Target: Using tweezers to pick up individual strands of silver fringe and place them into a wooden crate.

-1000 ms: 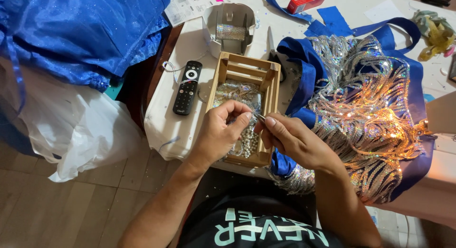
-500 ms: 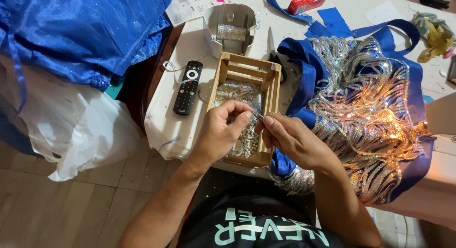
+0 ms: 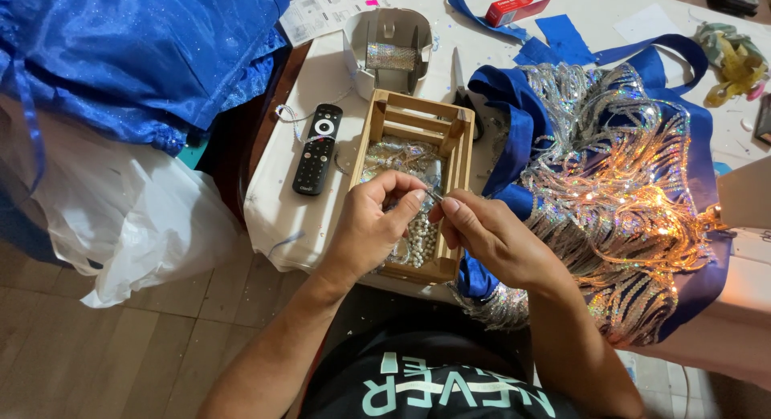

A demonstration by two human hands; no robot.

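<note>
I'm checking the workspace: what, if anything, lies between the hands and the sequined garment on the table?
Nothing visible does. Both hands, left hand and right hand, meet over the wooden crate of beads, pinching a small thin item. The sequined garment lies just right of the crate, its blue edge beside the right hand.

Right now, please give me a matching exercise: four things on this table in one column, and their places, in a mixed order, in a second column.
Things:
1. remote control
2. wooden crate
3. sequinned blue garment
4. small red box

Places:
A. at the far edge of the table, near the top of the picture
B. directly under the two hands
C. left of the crate, on the white cloth
D. right of the crate, spread out

Pairs: 1-C, 2-B, 3-D, 4-A
</note>
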